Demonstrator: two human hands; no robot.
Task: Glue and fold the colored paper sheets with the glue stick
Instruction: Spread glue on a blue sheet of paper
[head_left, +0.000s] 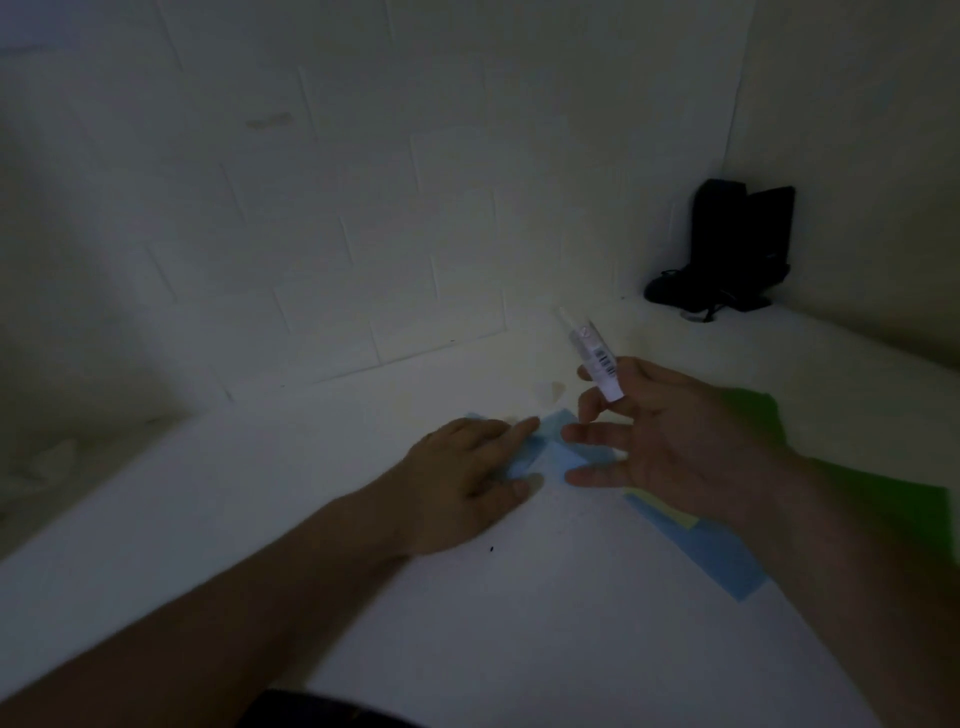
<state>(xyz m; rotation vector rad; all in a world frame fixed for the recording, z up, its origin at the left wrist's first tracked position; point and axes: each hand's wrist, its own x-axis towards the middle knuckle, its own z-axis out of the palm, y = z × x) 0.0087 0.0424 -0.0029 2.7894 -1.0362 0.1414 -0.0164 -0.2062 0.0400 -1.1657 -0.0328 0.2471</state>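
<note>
The left hand (467, 467) presses flat on the folded blue paper (563, 452) — thin, easily creased — while the right hand (670, 441) pinches the light, stiff glue stick (597, 358) at its base.

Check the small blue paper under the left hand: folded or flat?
Folded. The small blue paper shows angled flaps and a crease beside the left hand pressing it.

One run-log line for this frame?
left hand: presses folded blue paper | right hand: holds white glue stick raised | green sheet: untouched
</note>
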